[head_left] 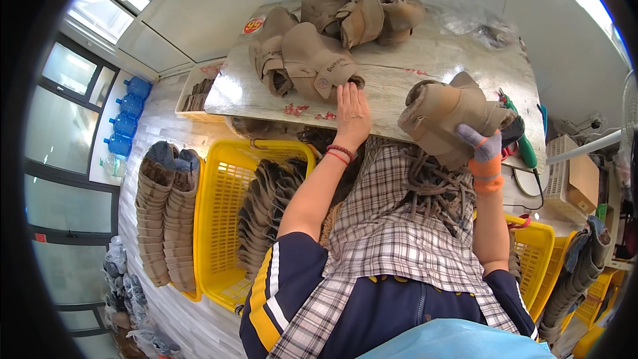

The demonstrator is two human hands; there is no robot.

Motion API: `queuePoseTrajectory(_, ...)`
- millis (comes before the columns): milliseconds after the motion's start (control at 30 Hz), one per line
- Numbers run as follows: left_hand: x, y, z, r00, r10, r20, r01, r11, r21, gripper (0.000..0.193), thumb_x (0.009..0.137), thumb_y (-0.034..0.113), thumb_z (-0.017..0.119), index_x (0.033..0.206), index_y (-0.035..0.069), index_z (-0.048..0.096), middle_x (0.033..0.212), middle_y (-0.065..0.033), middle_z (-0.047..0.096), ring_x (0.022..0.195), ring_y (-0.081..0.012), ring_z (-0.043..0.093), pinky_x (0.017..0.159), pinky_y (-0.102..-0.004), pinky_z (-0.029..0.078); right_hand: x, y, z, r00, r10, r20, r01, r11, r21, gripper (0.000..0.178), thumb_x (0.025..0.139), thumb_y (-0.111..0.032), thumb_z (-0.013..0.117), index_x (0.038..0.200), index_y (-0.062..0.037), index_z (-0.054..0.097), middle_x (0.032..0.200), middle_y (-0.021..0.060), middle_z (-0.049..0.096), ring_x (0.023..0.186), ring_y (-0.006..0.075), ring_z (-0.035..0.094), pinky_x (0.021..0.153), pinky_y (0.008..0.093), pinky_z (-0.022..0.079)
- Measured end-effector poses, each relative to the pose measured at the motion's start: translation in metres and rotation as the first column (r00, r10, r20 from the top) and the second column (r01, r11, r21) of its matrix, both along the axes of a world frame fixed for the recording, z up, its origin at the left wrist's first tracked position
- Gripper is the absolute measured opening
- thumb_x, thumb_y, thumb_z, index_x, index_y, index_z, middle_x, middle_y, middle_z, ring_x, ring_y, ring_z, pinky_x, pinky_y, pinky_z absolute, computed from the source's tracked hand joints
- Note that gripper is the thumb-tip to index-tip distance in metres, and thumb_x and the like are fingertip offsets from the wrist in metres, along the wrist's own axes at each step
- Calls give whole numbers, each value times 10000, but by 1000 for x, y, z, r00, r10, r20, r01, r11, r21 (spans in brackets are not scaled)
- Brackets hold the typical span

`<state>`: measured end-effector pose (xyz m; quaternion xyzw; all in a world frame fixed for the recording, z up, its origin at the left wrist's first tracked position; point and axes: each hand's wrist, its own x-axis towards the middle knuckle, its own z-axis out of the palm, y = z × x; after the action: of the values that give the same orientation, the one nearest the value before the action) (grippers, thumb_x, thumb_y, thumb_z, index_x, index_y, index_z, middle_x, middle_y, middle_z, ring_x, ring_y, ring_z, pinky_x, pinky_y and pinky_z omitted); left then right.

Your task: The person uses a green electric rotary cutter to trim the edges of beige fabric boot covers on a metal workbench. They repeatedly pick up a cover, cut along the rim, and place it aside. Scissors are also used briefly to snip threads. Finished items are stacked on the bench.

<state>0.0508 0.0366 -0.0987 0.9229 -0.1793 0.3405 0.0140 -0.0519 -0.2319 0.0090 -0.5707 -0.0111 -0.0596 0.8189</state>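
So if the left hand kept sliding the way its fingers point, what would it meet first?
Probably the tan boot upper lying just past the left hand's fingertips on the table; they look almost touching already.

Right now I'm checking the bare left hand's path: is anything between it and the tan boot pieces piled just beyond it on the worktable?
Nothing visible stands between them. The bare left hand lies flat on the pale marbled worktable, its fingertips right at the nearest tan boot piece. Only small red scraps lie beside it, off to the left.

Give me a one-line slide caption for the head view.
Gloved right hand grips a tan boot upper; bare left hand rests on the worktable.
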Motion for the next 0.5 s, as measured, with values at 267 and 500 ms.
queuePoseTrajectory(267, 42, 24, -12, 876, 345, -336, -324, 939, 119, 146, 840, 143, 523, 849, 32, 617, 809, -134, 626, 833, -254, 580, 784, -400, 343, 9, 17, -37, 995, -7, -97, 4, 999, -32, 346, 775, -23, 732, 1102, 11, 623, 1014, 72, 678, 896, 171, 648, 798, 296, 526)
queuePoseTrajectory(500, 24, 67, -24, 966, 231, -118, -247, 959, -142, 109, 777, 84, 557, 793, -6, 617, 884, -150, 605, 933, -303, 531, 836, -429, 367, 23, 9, -48, 997, -42, -70, 39, 998, -46, 307, 775, -14, 734, 1065, 9, 638, 978, 73, 685, 849, 166, 657, 765, 290, 540)
